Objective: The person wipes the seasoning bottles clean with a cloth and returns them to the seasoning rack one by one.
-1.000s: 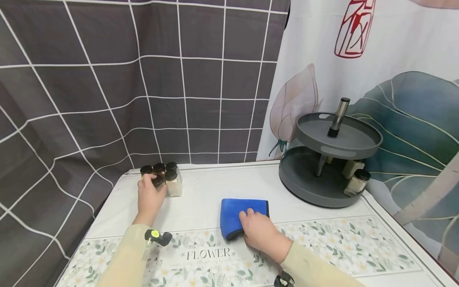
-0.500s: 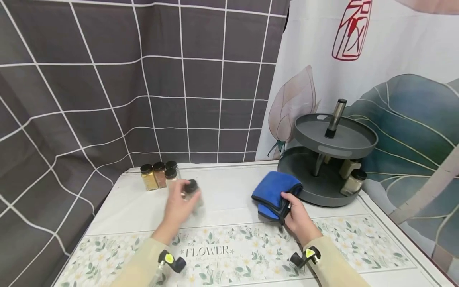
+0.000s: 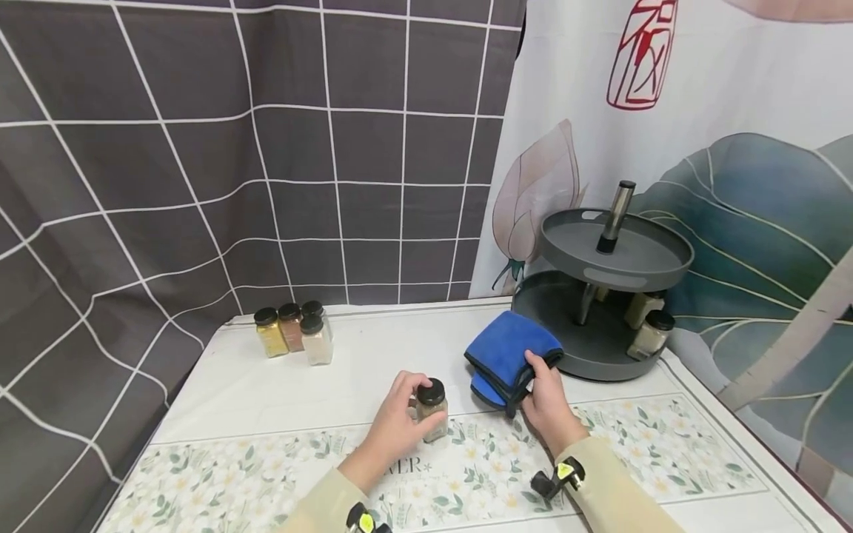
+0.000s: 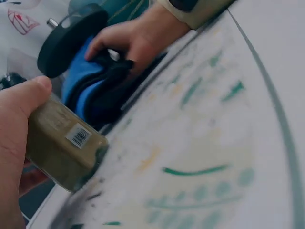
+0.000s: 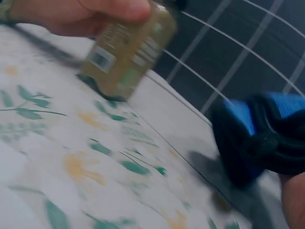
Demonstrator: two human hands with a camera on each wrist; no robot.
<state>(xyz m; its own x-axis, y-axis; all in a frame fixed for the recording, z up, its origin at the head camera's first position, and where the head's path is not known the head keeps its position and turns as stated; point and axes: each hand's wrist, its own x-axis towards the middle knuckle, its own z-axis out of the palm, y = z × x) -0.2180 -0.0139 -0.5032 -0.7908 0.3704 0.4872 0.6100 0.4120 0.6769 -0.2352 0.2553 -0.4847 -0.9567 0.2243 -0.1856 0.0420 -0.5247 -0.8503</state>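
Observation:
My left hand (image 3: 393, 423) grips a square glass spice jar (image 3: 433, 416) with a black lid, thumb and fingers around its sides. In the left wrist view the jar (image 4: 62, 140) shows a barcode label and brownish contents. A folded blue cloth (image 3: 509, 352) with black edging is held by my right hand (image 3: 552, 403), its thumb on top near the edge. The cloth (image 5: 248, 138) appears at the right of the right wrist view, close to the jar (image 5: 128, 52).
Several black-lidded spice jars (image 3: 317, 342) stand together at the back left. A grey two-tier turntable (image 3: 616, 263) at the back right holds jars on its lower tier, including a pale one (image 3: 651, 337). A floral runner (image 3: 220, 474) crosses the white table.
My left hand has taken a jar from the back-left group and brought it right and nearer. My right hand has lifted the cloth off the table and moved it right.

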